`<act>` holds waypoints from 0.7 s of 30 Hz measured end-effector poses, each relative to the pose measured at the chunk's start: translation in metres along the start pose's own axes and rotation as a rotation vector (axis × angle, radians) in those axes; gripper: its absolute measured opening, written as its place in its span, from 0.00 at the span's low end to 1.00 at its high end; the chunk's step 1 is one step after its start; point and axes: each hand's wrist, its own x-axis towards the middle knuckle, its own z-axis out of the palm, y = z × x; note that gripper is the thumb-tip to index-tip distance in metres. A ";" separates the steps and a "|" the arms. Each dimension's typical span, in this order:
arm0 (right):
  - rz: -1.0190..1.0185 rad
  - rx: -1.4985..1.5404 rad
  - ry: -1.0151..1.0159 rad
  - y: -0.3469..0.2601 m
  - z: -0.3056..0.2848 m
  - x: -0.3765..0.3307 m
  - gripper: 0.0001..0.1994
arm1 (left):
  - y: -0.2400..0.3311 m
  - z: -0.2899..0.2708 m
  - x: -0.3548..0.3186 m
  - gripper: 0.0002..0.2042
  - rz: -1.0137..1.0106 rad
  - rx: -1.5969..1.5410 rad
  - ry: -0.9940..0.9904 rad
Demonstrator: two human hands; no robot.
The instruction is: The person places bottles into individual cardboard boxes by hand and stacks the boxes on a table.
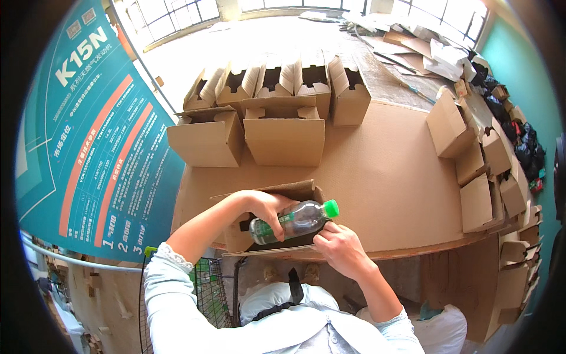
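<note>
My left hand is wrapped round a clear plastic bottle with a green cap and a green label. The bottle lies tilted over the opening of a brown cardboard box, its cap toward the right. My right hand is closed, its fingers pinching the box's near right edge just below the cap. The box stands at the near edge of the cardboard-covered table. The bottle and my hands hide most of its inside.
Several open boxes stand in rows at the far side. More boxes are stacked at the right. A wire basket with green items stands below my left arm. A teal printed board rises at the left.
</note>
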 end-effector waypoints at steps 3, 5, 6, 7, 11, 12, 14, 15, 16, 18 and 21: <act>0.031 -0.061 0.055 0.001 0.002 0.003 0.06 | -0.022 0.004 0.011 0.43 -0.070 0.148 -0.034; 0.045 -0.003 0.103 0.003 0.003 0.002 0.07 | -0.081 0.023 0.022 0.41 -0.069 0.257 0.038; 0.056 -0.005 0.108 0.003 0.004 0.000 0.07 | -0.101 0.032 0.026 0.40 -0.188 0.428 -0.014; 0.074 -0.005 0.110 0.003 0.005 -0.002 0.08 | -0.100 0.037 0.028 0.39 -0.301 0.598 -0.074; 0.035 0.041 0.069 -0.002 0.010 0.009 0.07 | -0.096 0.038 0.031 0.33 -0.434 0.726 -0.012; 0.026 0.042 0.047 -0.006 0.012 0.013 0.07 | -0.100 0.039 0.031 0.32 -0.440 0.716 0.094; 0.029 0.036 0.028 -0.009 0.012 0.018 0.07 | -0.097 0.039 0.031 0.28 -0.476 0.699 0.219; 0.029 0.032 0.017 -0.009 0.013 0.020 0.07 | -0.093 0.041 0.032 0.24 -0.507 0.690 0.235; 0.030 0.026 0.006 -0.009 0.013 0.022 0.07 | -0.085 0.042 0.030 0.21 -0.536 0.683 0.251; 0.019 0.031 -0.010 -0.008 0.014 0.026 0.07 | -0.077 0.049 0.021 0.16 -0.583 0.682 0.320; 0.017 0.041 -0.026 -0.008 0.013 0.030 0.07 | -0.039 0.034 -0.014 0.12 -0.497 0.597 0.384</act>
